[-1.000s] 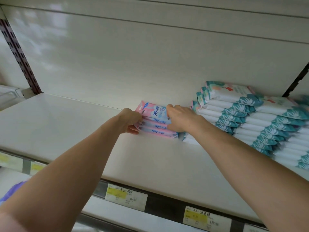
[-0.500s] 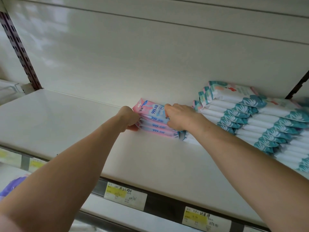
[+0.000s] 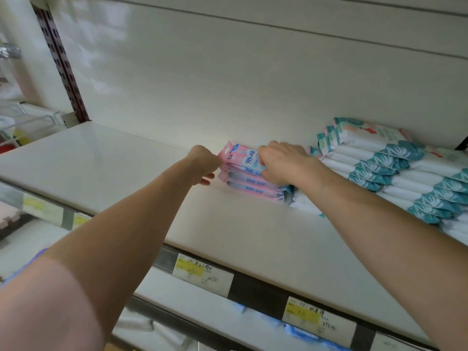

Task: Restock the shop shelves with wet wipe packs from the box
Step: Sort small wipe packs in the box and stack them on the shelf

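**One pink stack placed; much restocking judged still to do**

Packs are carried only by the middle and right of the shelf point(image 3: 101, 158), so the greater part of the restocking is judged to remain. Toward the middle, close to the back wall, a stack of pink packs point(image 3: 249, 173) has been set down flat and appears to be at the point of being squared up.

The left hand point(image 3: 202, 162) is curled against the stack's left end; whether anything is pinched there cannot be told. The right hand point(image 3: 283, 162) is laid over the stack's right end, with its fingers bent down around the tilted top pack.

Just beside it, to the right, teal packs point(image 3: 374, 171) are piled against the wall. The box is not in view, so the supply left cannot be judged.

Four pink packs can be counted: one tilted on top of three lying flat. The teal packs are ranged in at least two piles, partly cut off by the frame, so no exact number can be fixed. On the shelf's front edge two price labels point(image 3: 202, 272) are clearly made out; others are blurred or cut off.
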`<action>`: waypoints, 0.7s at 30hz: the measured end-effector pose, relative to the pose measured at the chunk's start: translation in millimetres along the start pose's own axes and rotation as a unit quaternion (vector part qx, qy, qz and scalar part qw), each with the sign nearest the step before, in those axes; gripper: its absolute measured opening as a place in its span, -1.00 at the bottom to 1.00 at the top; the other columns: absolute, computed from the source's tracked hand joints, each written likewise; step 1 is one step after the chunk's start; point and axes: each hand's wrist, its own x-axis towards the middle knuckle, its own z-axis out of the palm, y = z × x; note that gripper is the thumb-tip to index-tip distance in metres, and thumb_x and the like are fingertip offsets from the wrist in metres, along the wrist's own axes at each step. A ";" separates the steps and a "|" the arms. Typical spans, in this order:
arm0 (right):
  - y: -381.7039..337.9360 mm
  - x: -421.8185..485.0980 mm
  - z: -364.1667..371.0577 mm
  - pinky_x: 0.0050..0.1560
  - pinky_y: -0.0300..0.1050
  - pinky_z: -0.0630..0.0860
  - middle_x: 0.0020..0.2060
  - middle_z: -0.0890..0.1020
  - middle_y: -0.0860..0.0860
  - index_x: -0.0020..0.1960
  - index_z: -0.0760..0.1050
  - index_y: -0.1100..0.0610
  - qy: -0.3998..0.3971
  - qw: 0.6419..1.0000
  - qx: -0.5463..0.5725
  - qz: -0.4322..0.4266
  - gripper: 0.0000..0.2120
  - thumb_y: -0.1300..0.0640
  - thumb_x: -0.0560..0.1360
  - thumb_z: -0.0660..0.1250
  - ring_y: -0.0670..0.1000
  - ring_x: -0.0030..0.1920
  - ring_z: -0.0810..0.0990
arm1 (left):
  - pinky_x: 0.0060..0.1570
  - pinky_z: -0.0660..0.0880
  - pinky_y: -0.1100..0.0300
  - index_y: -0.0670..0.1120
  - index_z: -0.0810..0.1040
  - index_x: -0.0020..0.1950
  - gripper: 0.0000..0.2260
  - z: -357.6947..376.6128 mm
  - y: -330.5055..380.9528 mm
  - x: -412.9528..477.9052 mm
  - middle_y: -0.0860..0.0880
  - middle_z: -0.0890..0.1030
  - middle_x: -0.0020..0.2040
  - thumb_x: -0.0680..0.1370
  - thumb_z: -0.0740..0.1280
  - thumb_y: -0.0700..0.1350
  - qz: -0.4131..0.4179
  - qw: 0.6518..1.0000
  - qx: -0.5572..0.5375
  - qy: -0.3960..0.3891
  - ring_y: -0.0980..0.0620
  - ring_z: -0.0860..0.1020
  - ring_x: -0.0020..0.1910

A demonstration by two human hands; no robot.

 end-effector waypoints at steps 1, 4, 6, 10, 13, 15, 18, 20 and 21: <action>-5.2 -0.9 -3.6 -0.06 -0.10 0.29 0.18 0.44 0.09 0.27 0.39 0.10 0.011 1.000 0.006 -0.013 -0.70 0.20 0.54 0.20 0.13 0.17 0.47 | -0.32 0.49 0.15 -0.27 0.50 0.19 -0.79 -2.0 1.0 -5.1 -0.12 0.49 -0.10 0.58 0.26 -0.22 0.004 1.000 0.000 0.009 0.04 0.48 -0.30; -23.1 -7.7 -13.2 -0.11 -0.12 0.29 -0.05 0.49 0.01 -0.02 0.46 0.06 0.030 0.997 0.014 -0.065 -0.88 0.21 0.54 0.17 0.16 0.03 0.48 | -0.31 0.48 0.16 -0.25 0.51 0.21 -0.78 -9.6 2.7 -25.1 -0.13 0.49 -0.04 0.59 0.23 -0.24 0.011 0.999 0.008 0.037 0.04 0.49 -0.29; -35.0 -13.8 -20.5 -0.15 -0.12 0.25 -0.20 0.43 -0.02 -0.26 0.31 0.04 0.038 0.994 0.025 -0.098 -0.79 0.17 0.55 0.17 0.12 -0.09 0.39 | -0.25 0.52 0.13 -0.24 0.53 0.20 -0.78 -16.1 0.5 -40.7 -0.16 0.53 -0.02 0.59 0.23 -0.25 0.014 0.998 0.018 0.064 -0.03 0.54 -0.19; -59.3 -21.7 -24.7 -0.16 -0.12 0.30 0.04 0.56 0.07 -0.04 0.47 0.11 0.057 0.984 0.024 -0.170 -0.91 0.16 0.53 0.20 0.14 0.00 0.51 | 0.06 0.58 -0.05 -0.24 0.53 0.20 -0.78 -27.1 -11.6 -80.8 -0.22 0.60 0.09 0.58 0.23 -0.25 -0.018 0.989 0.043 0.142 -0.18 0.62 0.05; -76.4 -36.0 -24.8 -0.13 -0.13 0.33 0.07 0.56 0.09 0.08 0.51 0.10 0.064 0.972 0.029 -0.222 -0.82 0.16 0.53 0.20 0.14 0.06 0.53 | -0.06 0.61 0.02 -0.24 0.52 0.21 -0.78 -31.0 -23.8 -115.7 -0.20 0.59 0.07 0.58 0.23 -0.24 -0.042 0.980 0.028 0.194 -0.11 0.61 -0.05; -86.9 -51.1 -24.7 -0.14 -0.14 0.33 0.07 0.57 0.09 0.09 0.51 0.10 0.075 0.960 0.032 -0.268 -0.81 0.17 0.53 0.20 0.14 0.05 0.53 | -0.24 0.56 0.12 -0.22 0.52 0.18 -0.80 -30.6 -33.1 -144.3 -0.16 0.56 -0.01 0.58 0.23 -0.25 -0.059 0.971 0.007 0.231 -0.02 0.55 -0.21; -102.6 -78.5 -23.0 -0.16 -0.13 0.34 0.04 0.57 0.06 0.09 0.51 0.10 0.074 0.941 0.043 -0.326 -0.82 0.18 0.53 0.19 0.11 -0.02 0.52 | -0.36 0.49 0.18 -0.21 0.52 0.13 -0.84 -25.5 -48.5 -190.3 -0.13 0.52 -0.12 0.58 0.23 -0.25 -0.096 0.957 -0.026 0.273 0.01 0.50 -0.28; -116.5 -100.0 -23.0 -0.20 -0.13 0.33 0.01 0.57 0.06 0.05 0.49 0.11 0.077 0.925 0.040 -0.369 -0.85 0.20 0.53 0.20 0.09 -0.09 0.50 | -0.31 0.49 0.15 -0.18 0.51 0.10 -0.87 -21.6 -60.4 -223.1 -0.13 0.52 -0.08 0.59 0.24 -0.24 -0.121 0.943 -0.047 0.308 -0.02 0.51 -0.24; -124.0 -112.3 -22.8 -0.22 -0.13 0.33 -0.01 0.57 0.06 0.04 0.48 0.11 0.078 0.916 0.036 -0.392 -0.87 0.20 0.53 0.20 0.09 -0.11 0.49 | -0.28 0.51 0.13 -0.18 0.51 0.11 -0.87 -19.5 -66.9 -239.7 -0.15 0.52 -0.04 0.59 0.24 -0.24 -0.130 0.934 -0.051 0.328 -0.04 0.51 -0.21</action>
